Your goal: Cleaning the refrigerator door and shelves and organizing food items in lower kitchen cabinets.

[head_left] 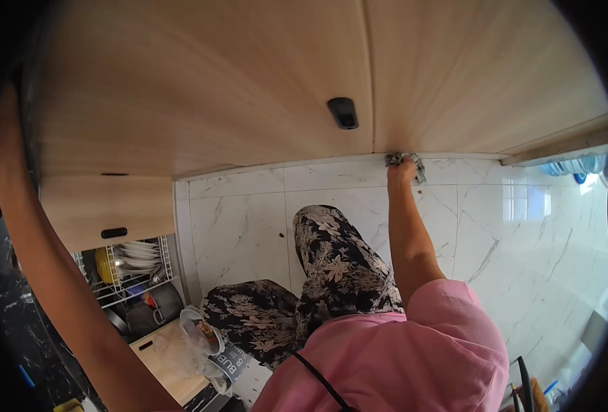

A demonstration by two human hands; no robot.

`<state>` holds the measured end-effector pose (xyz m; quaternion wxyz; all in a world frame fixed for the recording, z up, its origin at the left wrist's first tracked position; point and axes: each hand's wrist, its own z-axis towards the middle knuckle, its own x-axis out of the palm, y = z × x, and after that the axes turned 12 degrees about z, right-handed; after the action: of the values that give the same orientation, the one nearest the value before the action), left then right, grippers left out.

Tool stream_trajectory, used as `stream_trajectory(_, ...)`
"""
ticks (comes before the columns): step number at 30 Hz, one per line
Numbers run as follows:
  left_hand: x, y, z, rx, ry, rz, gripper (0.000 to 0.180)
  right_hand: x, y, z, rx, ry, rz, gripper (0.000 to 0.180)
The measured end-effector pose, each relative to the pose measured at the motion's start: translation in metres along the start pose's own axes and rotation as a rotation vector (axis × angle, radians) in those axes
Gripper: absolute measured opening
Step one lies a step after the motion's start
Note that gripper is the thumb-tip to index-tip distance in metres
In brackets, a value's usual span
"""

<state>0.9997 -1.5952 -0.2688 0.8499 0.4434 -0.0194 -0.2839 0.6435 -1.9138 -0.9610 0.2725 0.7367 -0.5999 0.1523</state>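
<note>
Right hand (pixel 403 169) clamped on patterned cloth (pixel 420 167) at foot of cabinet door (pixel 448 82) | left hand (pixel 5 117): I cannot tell, shadowed rim | risk, I judge: knuckles could scrape if cloth bunches or slips

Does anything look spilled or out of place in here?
Slightly: a dark speck lies left of the forward trouser knee, and a brownish speck near the right hand and its cloth. Against the pale marbled floor, both look like stray crumbs or dirt, though too small to identify.
</note>
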Motion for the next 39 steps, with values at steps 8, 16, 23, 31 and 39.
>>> stream_trajectory(8,-0.047,-0.136,-0.005,-0.127,0.067,-0.310,0.041,-0.056,-0.192,-0.058,0.433,0.278,-0.505,0.031)
stream_trajectory(16,-0.070,-0.201,-0.035,-0.364,0.102,-0.494,0.049,0.037,-0.074,-0.263,-0.892,1.920,-1.456,0.038)
stream_trajectory(23,-0.032,-0.249,-0.112,-0.655,0.190,-0.883,0.060,0.068,-0.099,-0.109,-1.151,2.942,-1.888,0.038)
stream_trajectory(31,-0.089,-0.328,-0.265,-0.713,1.159,-1.194,0.051,-0.010,-0.333,-0.202,-1.994,3.497,-1.646,0.029)
stream_trajectory(39,-0.081,-0.319,-0.264,-0.661,1.458,-1.184,0.055,0.057,-0.301,-0.281,-1.885,3.518,-1.164,0.033)
